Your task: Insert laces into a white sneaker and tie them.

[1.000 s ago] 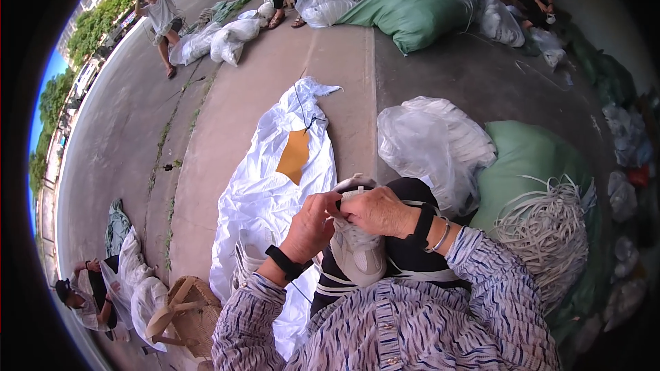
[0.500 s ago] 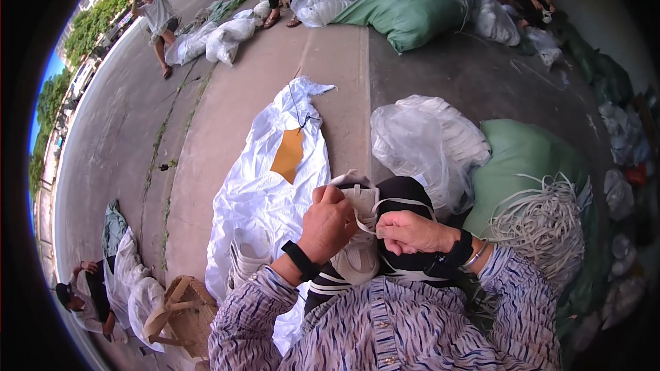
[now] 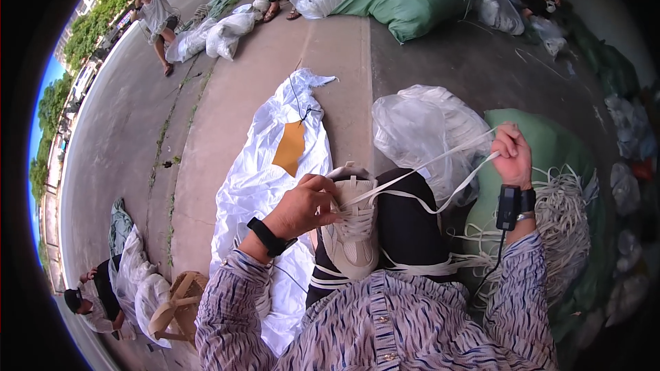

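A beige sneaker (image 3: 353,237) rests on my lap, its toe toward me, with a pale flat shoelace (image 3: 450,151) partly threaded across its front. My left hand (image 3: 302,206) is closed on the sneaker's left edge beside the eyelets; whether it also pinches the lace is hidden by the fingers. Out to the right, my right hand (image 3: 512,154) is raised and closed round the lace. Two strands run taut or nearly so from the sneaker to that hand, one sagging slightly over my dark trouser leg (image 3: 405,223). More laces lie looped across my lap.
A heap of loose laces (image 3: 560,227) lies on a green sack (image 3: 543,137) at my right. Ahead is a clear plastic bag of white shoes (image 3: 430,124). White sheeting (image 3: 268,172) with an orange piece (image 3: 290,148) spreads left, near a woven basket (image 3: 189,302). Several people sit farther off.
My right hand has gone from beside the sneaker out to the right and upward, drawing the lace out long. My left hand has shifted slightly left and down along the sneaker.
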`<state>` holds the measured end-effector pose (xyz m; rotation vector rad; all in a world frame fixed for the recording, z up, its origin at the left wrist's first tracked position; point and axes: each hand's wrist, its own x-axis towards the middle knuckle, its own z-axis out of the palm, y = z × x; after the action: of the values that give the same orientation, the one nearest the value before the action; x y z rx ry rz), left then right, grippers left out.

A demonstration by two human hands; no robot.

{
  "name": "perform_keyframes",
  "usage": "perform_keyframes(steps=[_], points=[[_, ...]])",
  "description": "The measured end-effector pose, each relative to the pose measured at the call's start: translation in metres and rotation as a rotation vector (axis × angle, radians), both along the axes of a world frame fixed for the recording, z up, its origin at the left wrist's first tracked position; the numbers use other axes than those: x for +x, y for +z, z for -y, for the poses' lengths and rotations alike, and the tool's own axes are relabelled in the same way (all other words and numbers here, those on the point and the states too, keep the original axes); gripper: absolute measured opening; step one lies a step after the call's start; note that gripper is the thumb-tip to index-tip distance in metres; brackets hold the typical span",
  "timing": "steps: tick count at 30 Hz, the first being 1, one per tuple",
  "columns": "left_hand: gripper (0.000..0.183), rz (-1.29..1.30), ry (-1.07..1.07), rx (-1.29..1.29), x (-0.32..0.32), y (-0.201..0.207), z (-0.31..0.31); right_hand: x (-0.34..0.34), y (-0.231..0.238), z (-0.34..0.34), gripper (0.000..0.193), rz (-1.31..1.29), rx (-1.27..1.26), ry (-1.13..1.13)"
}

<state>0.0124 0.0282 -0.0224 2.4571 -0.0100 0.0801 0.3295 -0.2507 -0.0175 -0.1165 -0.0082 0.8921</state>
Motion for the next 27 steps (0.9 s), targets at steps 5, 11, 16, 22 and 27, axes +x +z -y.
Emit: perform_keyframes(steps=[5, 11, 16, 22, 27], points=[[0.016, -0.076, 0.238, -0.296, 0.005, 0.0, 0.002, 0.046, 0.082, 0.086, 0.008, -0.026, 0.116, -0.231], [0.025, -0.015, 0.061, -0.31, 0.052, 0.018, 0.042, -0.059, 0.179, 0.05, 0.012, 0.62, 0.203, 0.067], [0.027, -0.122, -0.074, -0.822, 0.05, 0.031, 0.058, -0.084, 0.184, 0.039, 0.014, 1.075, -0.021, -0.123], [0.019, 0.167, 0.503, -1.383, -0.012, 0.042, 0.008, -0.045, 0.108, 0.051, 0.019, 0.766, -0.81, -0.637], [0.015, 0.547, 0.722, -1.448, -0.064, 0.032, -0.026, 0.0, 0.015, 0.095, 0.019, 0.111, -0.278, -0.401]])
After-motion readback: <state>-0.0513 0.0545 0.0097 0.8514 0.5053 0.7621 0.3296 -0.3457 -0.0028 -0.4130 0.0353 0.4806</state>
